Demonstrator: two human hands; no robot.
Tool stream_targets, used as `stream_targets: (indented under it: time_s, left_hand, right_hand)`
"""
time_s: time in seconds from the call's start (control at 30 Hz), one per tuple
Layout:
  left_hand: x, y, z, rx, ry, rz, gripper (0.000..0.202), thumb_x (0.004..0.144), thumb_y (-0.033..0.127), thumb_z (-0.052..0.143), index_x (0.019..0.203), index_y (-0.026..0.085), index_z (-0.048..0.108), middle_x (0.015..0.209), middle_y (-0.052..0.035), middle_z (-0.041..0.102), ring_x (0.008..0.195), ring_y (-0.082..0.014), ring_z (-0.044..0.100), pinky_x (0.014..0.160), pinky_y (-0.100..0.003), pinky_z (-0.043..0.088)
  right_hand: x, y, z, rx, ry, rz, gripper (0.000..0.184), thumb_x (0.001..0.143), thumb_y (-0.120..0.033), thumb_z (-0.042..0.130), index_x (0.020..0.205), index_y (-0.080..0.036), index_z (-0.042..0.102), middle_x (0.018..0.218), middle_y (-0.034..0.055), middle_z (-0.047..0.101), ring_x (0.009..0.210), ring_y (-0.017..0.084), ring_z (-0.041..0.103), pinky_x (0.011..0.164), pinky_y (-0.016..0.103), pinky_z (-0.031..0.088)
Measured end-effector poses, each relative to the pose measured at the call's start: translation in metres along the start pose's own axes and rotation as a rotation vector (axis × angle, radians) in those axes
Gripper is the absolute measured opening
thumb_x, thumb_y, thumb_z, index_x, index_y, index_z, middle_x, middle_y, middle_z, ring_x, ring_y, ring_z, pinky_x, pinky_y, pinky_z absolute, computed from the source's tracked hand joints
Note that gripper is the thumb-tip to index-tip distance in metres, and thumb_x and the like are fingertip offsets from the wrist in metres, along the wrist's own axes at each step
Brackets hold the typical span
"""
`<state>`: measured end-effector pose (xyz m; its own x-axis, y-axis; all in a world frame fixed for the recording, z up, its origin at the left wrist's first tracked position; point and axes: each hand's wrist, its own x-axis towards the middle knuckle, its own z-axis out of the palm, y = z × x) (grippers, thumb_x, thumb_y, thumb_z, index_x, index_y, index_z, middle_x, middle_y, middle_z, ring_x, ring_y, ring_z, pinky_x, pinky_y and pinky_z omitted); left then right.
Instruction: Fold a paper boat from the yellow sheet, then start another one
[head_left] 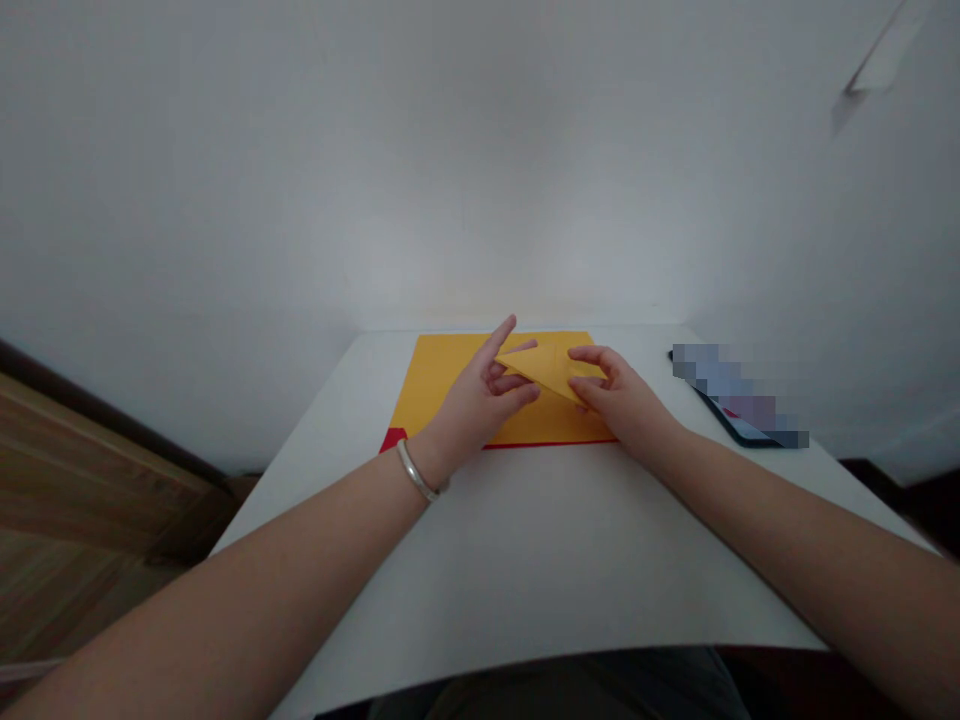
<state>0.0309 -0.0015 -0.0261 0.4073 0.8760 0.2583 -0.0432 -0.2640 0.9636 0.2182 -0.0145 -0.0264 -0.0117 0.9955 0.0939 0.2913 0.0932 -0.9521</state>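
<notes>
A folded piece of yellow paper (546,366), pointed at its left end, is held up between my two hands. My left hand (480,395) grips its left tip, with the index finger stretched out past it. At its right side, my right hand (619,390) pinches the paper between thumb and fingers. Beneath both hands a larger yellow sheet (439,365) lies flat on the white table (517,540). A red edge (393,438) shows along the front of that sheet and at its left front corner.
A dark-edged phone or tablet (739,425), partly blurred out, lies on the table to the right. The white wall (465,180) rises behind the table. Wooden furniture (82,500) stands at the left, and the table's front edge is near my lap.
</notes>
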Motion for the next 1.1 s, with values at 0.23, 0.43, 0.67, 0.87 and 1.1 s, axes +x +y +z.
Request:
stream_targets:
  time_s: [0.23,0.43,0.67,0.87,1.1]
  left_hand:
    - [-0.004,-0.001,0.004,0.006,-0.104,-0.064,0.074,0.086,0.019,0.054,0.148,0.029,0.013,0.143,-0.0108,0.041,0.11,-0.017,0.059,0.092,-0.032,0.052]
    - [0.0,-0.007,0.003,0.199,-0.03,0.117,0.067,0.094,0.025,0.044,0.147,0.022,0.004,0.138,-0.0137,0.045,0.126,-0.0184,0.047,0.101,-0.034,0.044]
    - [-0.004,0.009,0.004,0.313,-0.076,0.17,0.049,0.093,0.034,0.046,0.138,0.02,0.031,0.142,-0.0137,0.039,0.129,-0.0229,0.043,0.097,-0.033,0.048]
    - [-0.004,0.006,0.002,0.219,-0.107,0.134,0.056,0.09,0.034,0.053,0.14,0.021,0.033,0.14,-0.0126,0.043,0.129,-0.0244,0.042,0.09,-0.032,0.052]
    - [-0.004,0.0,0.001,0.196,-0.109,0.144,0.058,0.09,0.035,0.052,0.142,0.022,0.032,0.142,-0.0137,0.04,0.125,-0.0262,0.046,0.09,-0.036,0.052]
  right_hand:
    - [0.0,0.0,0.004,-0.056,-0.124,-0.12,0.046,0.079,-0.035,0.058,0.122,-0.019,0.053,0.089,0.0057,0.067,0.072,0.016,0.062,0.066,0.033,0.051]
    - [0.0,0.005,0.008,-0.028,-0.188,-0.333,0.051,0.079,-0.037,0.063,0.126,-0.023,0.049,0.131,0.0118,0.055,0.12,0.023,0.053,0.099,0.042,0.042]
    - [-0.008,-0.007,0.006,-0.201,-0.191,-0.425,0.052,0.083,-0.033,0.061,0.131,-0.025,0.043,0.133,0.0098,0.055,0.122,0.021,0.051,0.105,0.044,0.037]
    - [-0.006,-0.003,0.009,-0.213,-0.204,-0.453,0.054,0.084,-0.034,0.061,0.133,-0.026,0.041,0.136,0.0111,0.052,0.121,0.023,0.053,0.103,0.046,0.039]
    - [-0.009,-0.004,0.008,-0.232,-0.228,-0.414,0.054,0.085,-0.036,0.059,0.134,-0.026,0.039,0.129,0.0105,0.059,0.117,0.024,0.056,0.102,0.049,0.04]
